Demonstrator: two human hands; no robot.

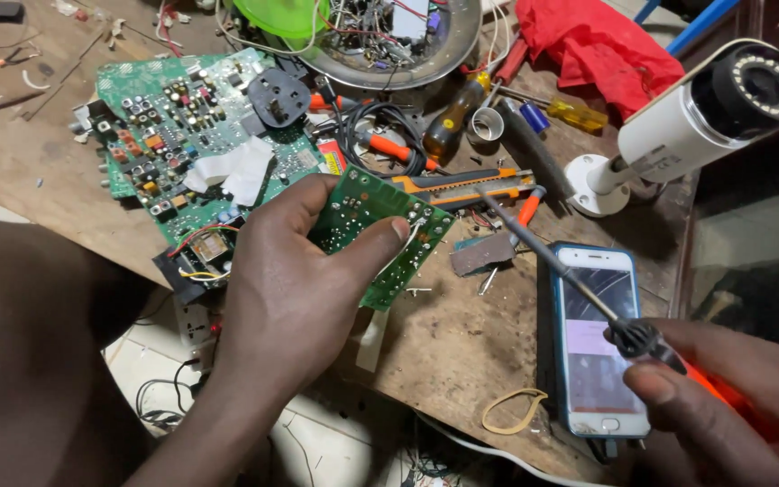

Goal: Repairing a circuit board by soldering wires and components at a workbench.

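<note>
My left hand (290, 289) grips a small green circuit board (380, 230) by its near edge, thumb across its face, and holds it tilted above the wooden bench. My right hand (732, 406) is closed on the orange handle of a soldering iron (570, 271). The iron's long metal shaft slants up and left, and its tip sits just right of the small board, a little apart from it.
A large green circuit board (182, 117) lies at the back left with white paper on it. A smartphone (597, 343) lies under the iron. A white security camera (696, 117), screwdrivers (453, 117), a utility knife (462, 185), a red cloth (597, 45) and a metal bowl (444, 54) of wires crowd the bench.
</note>
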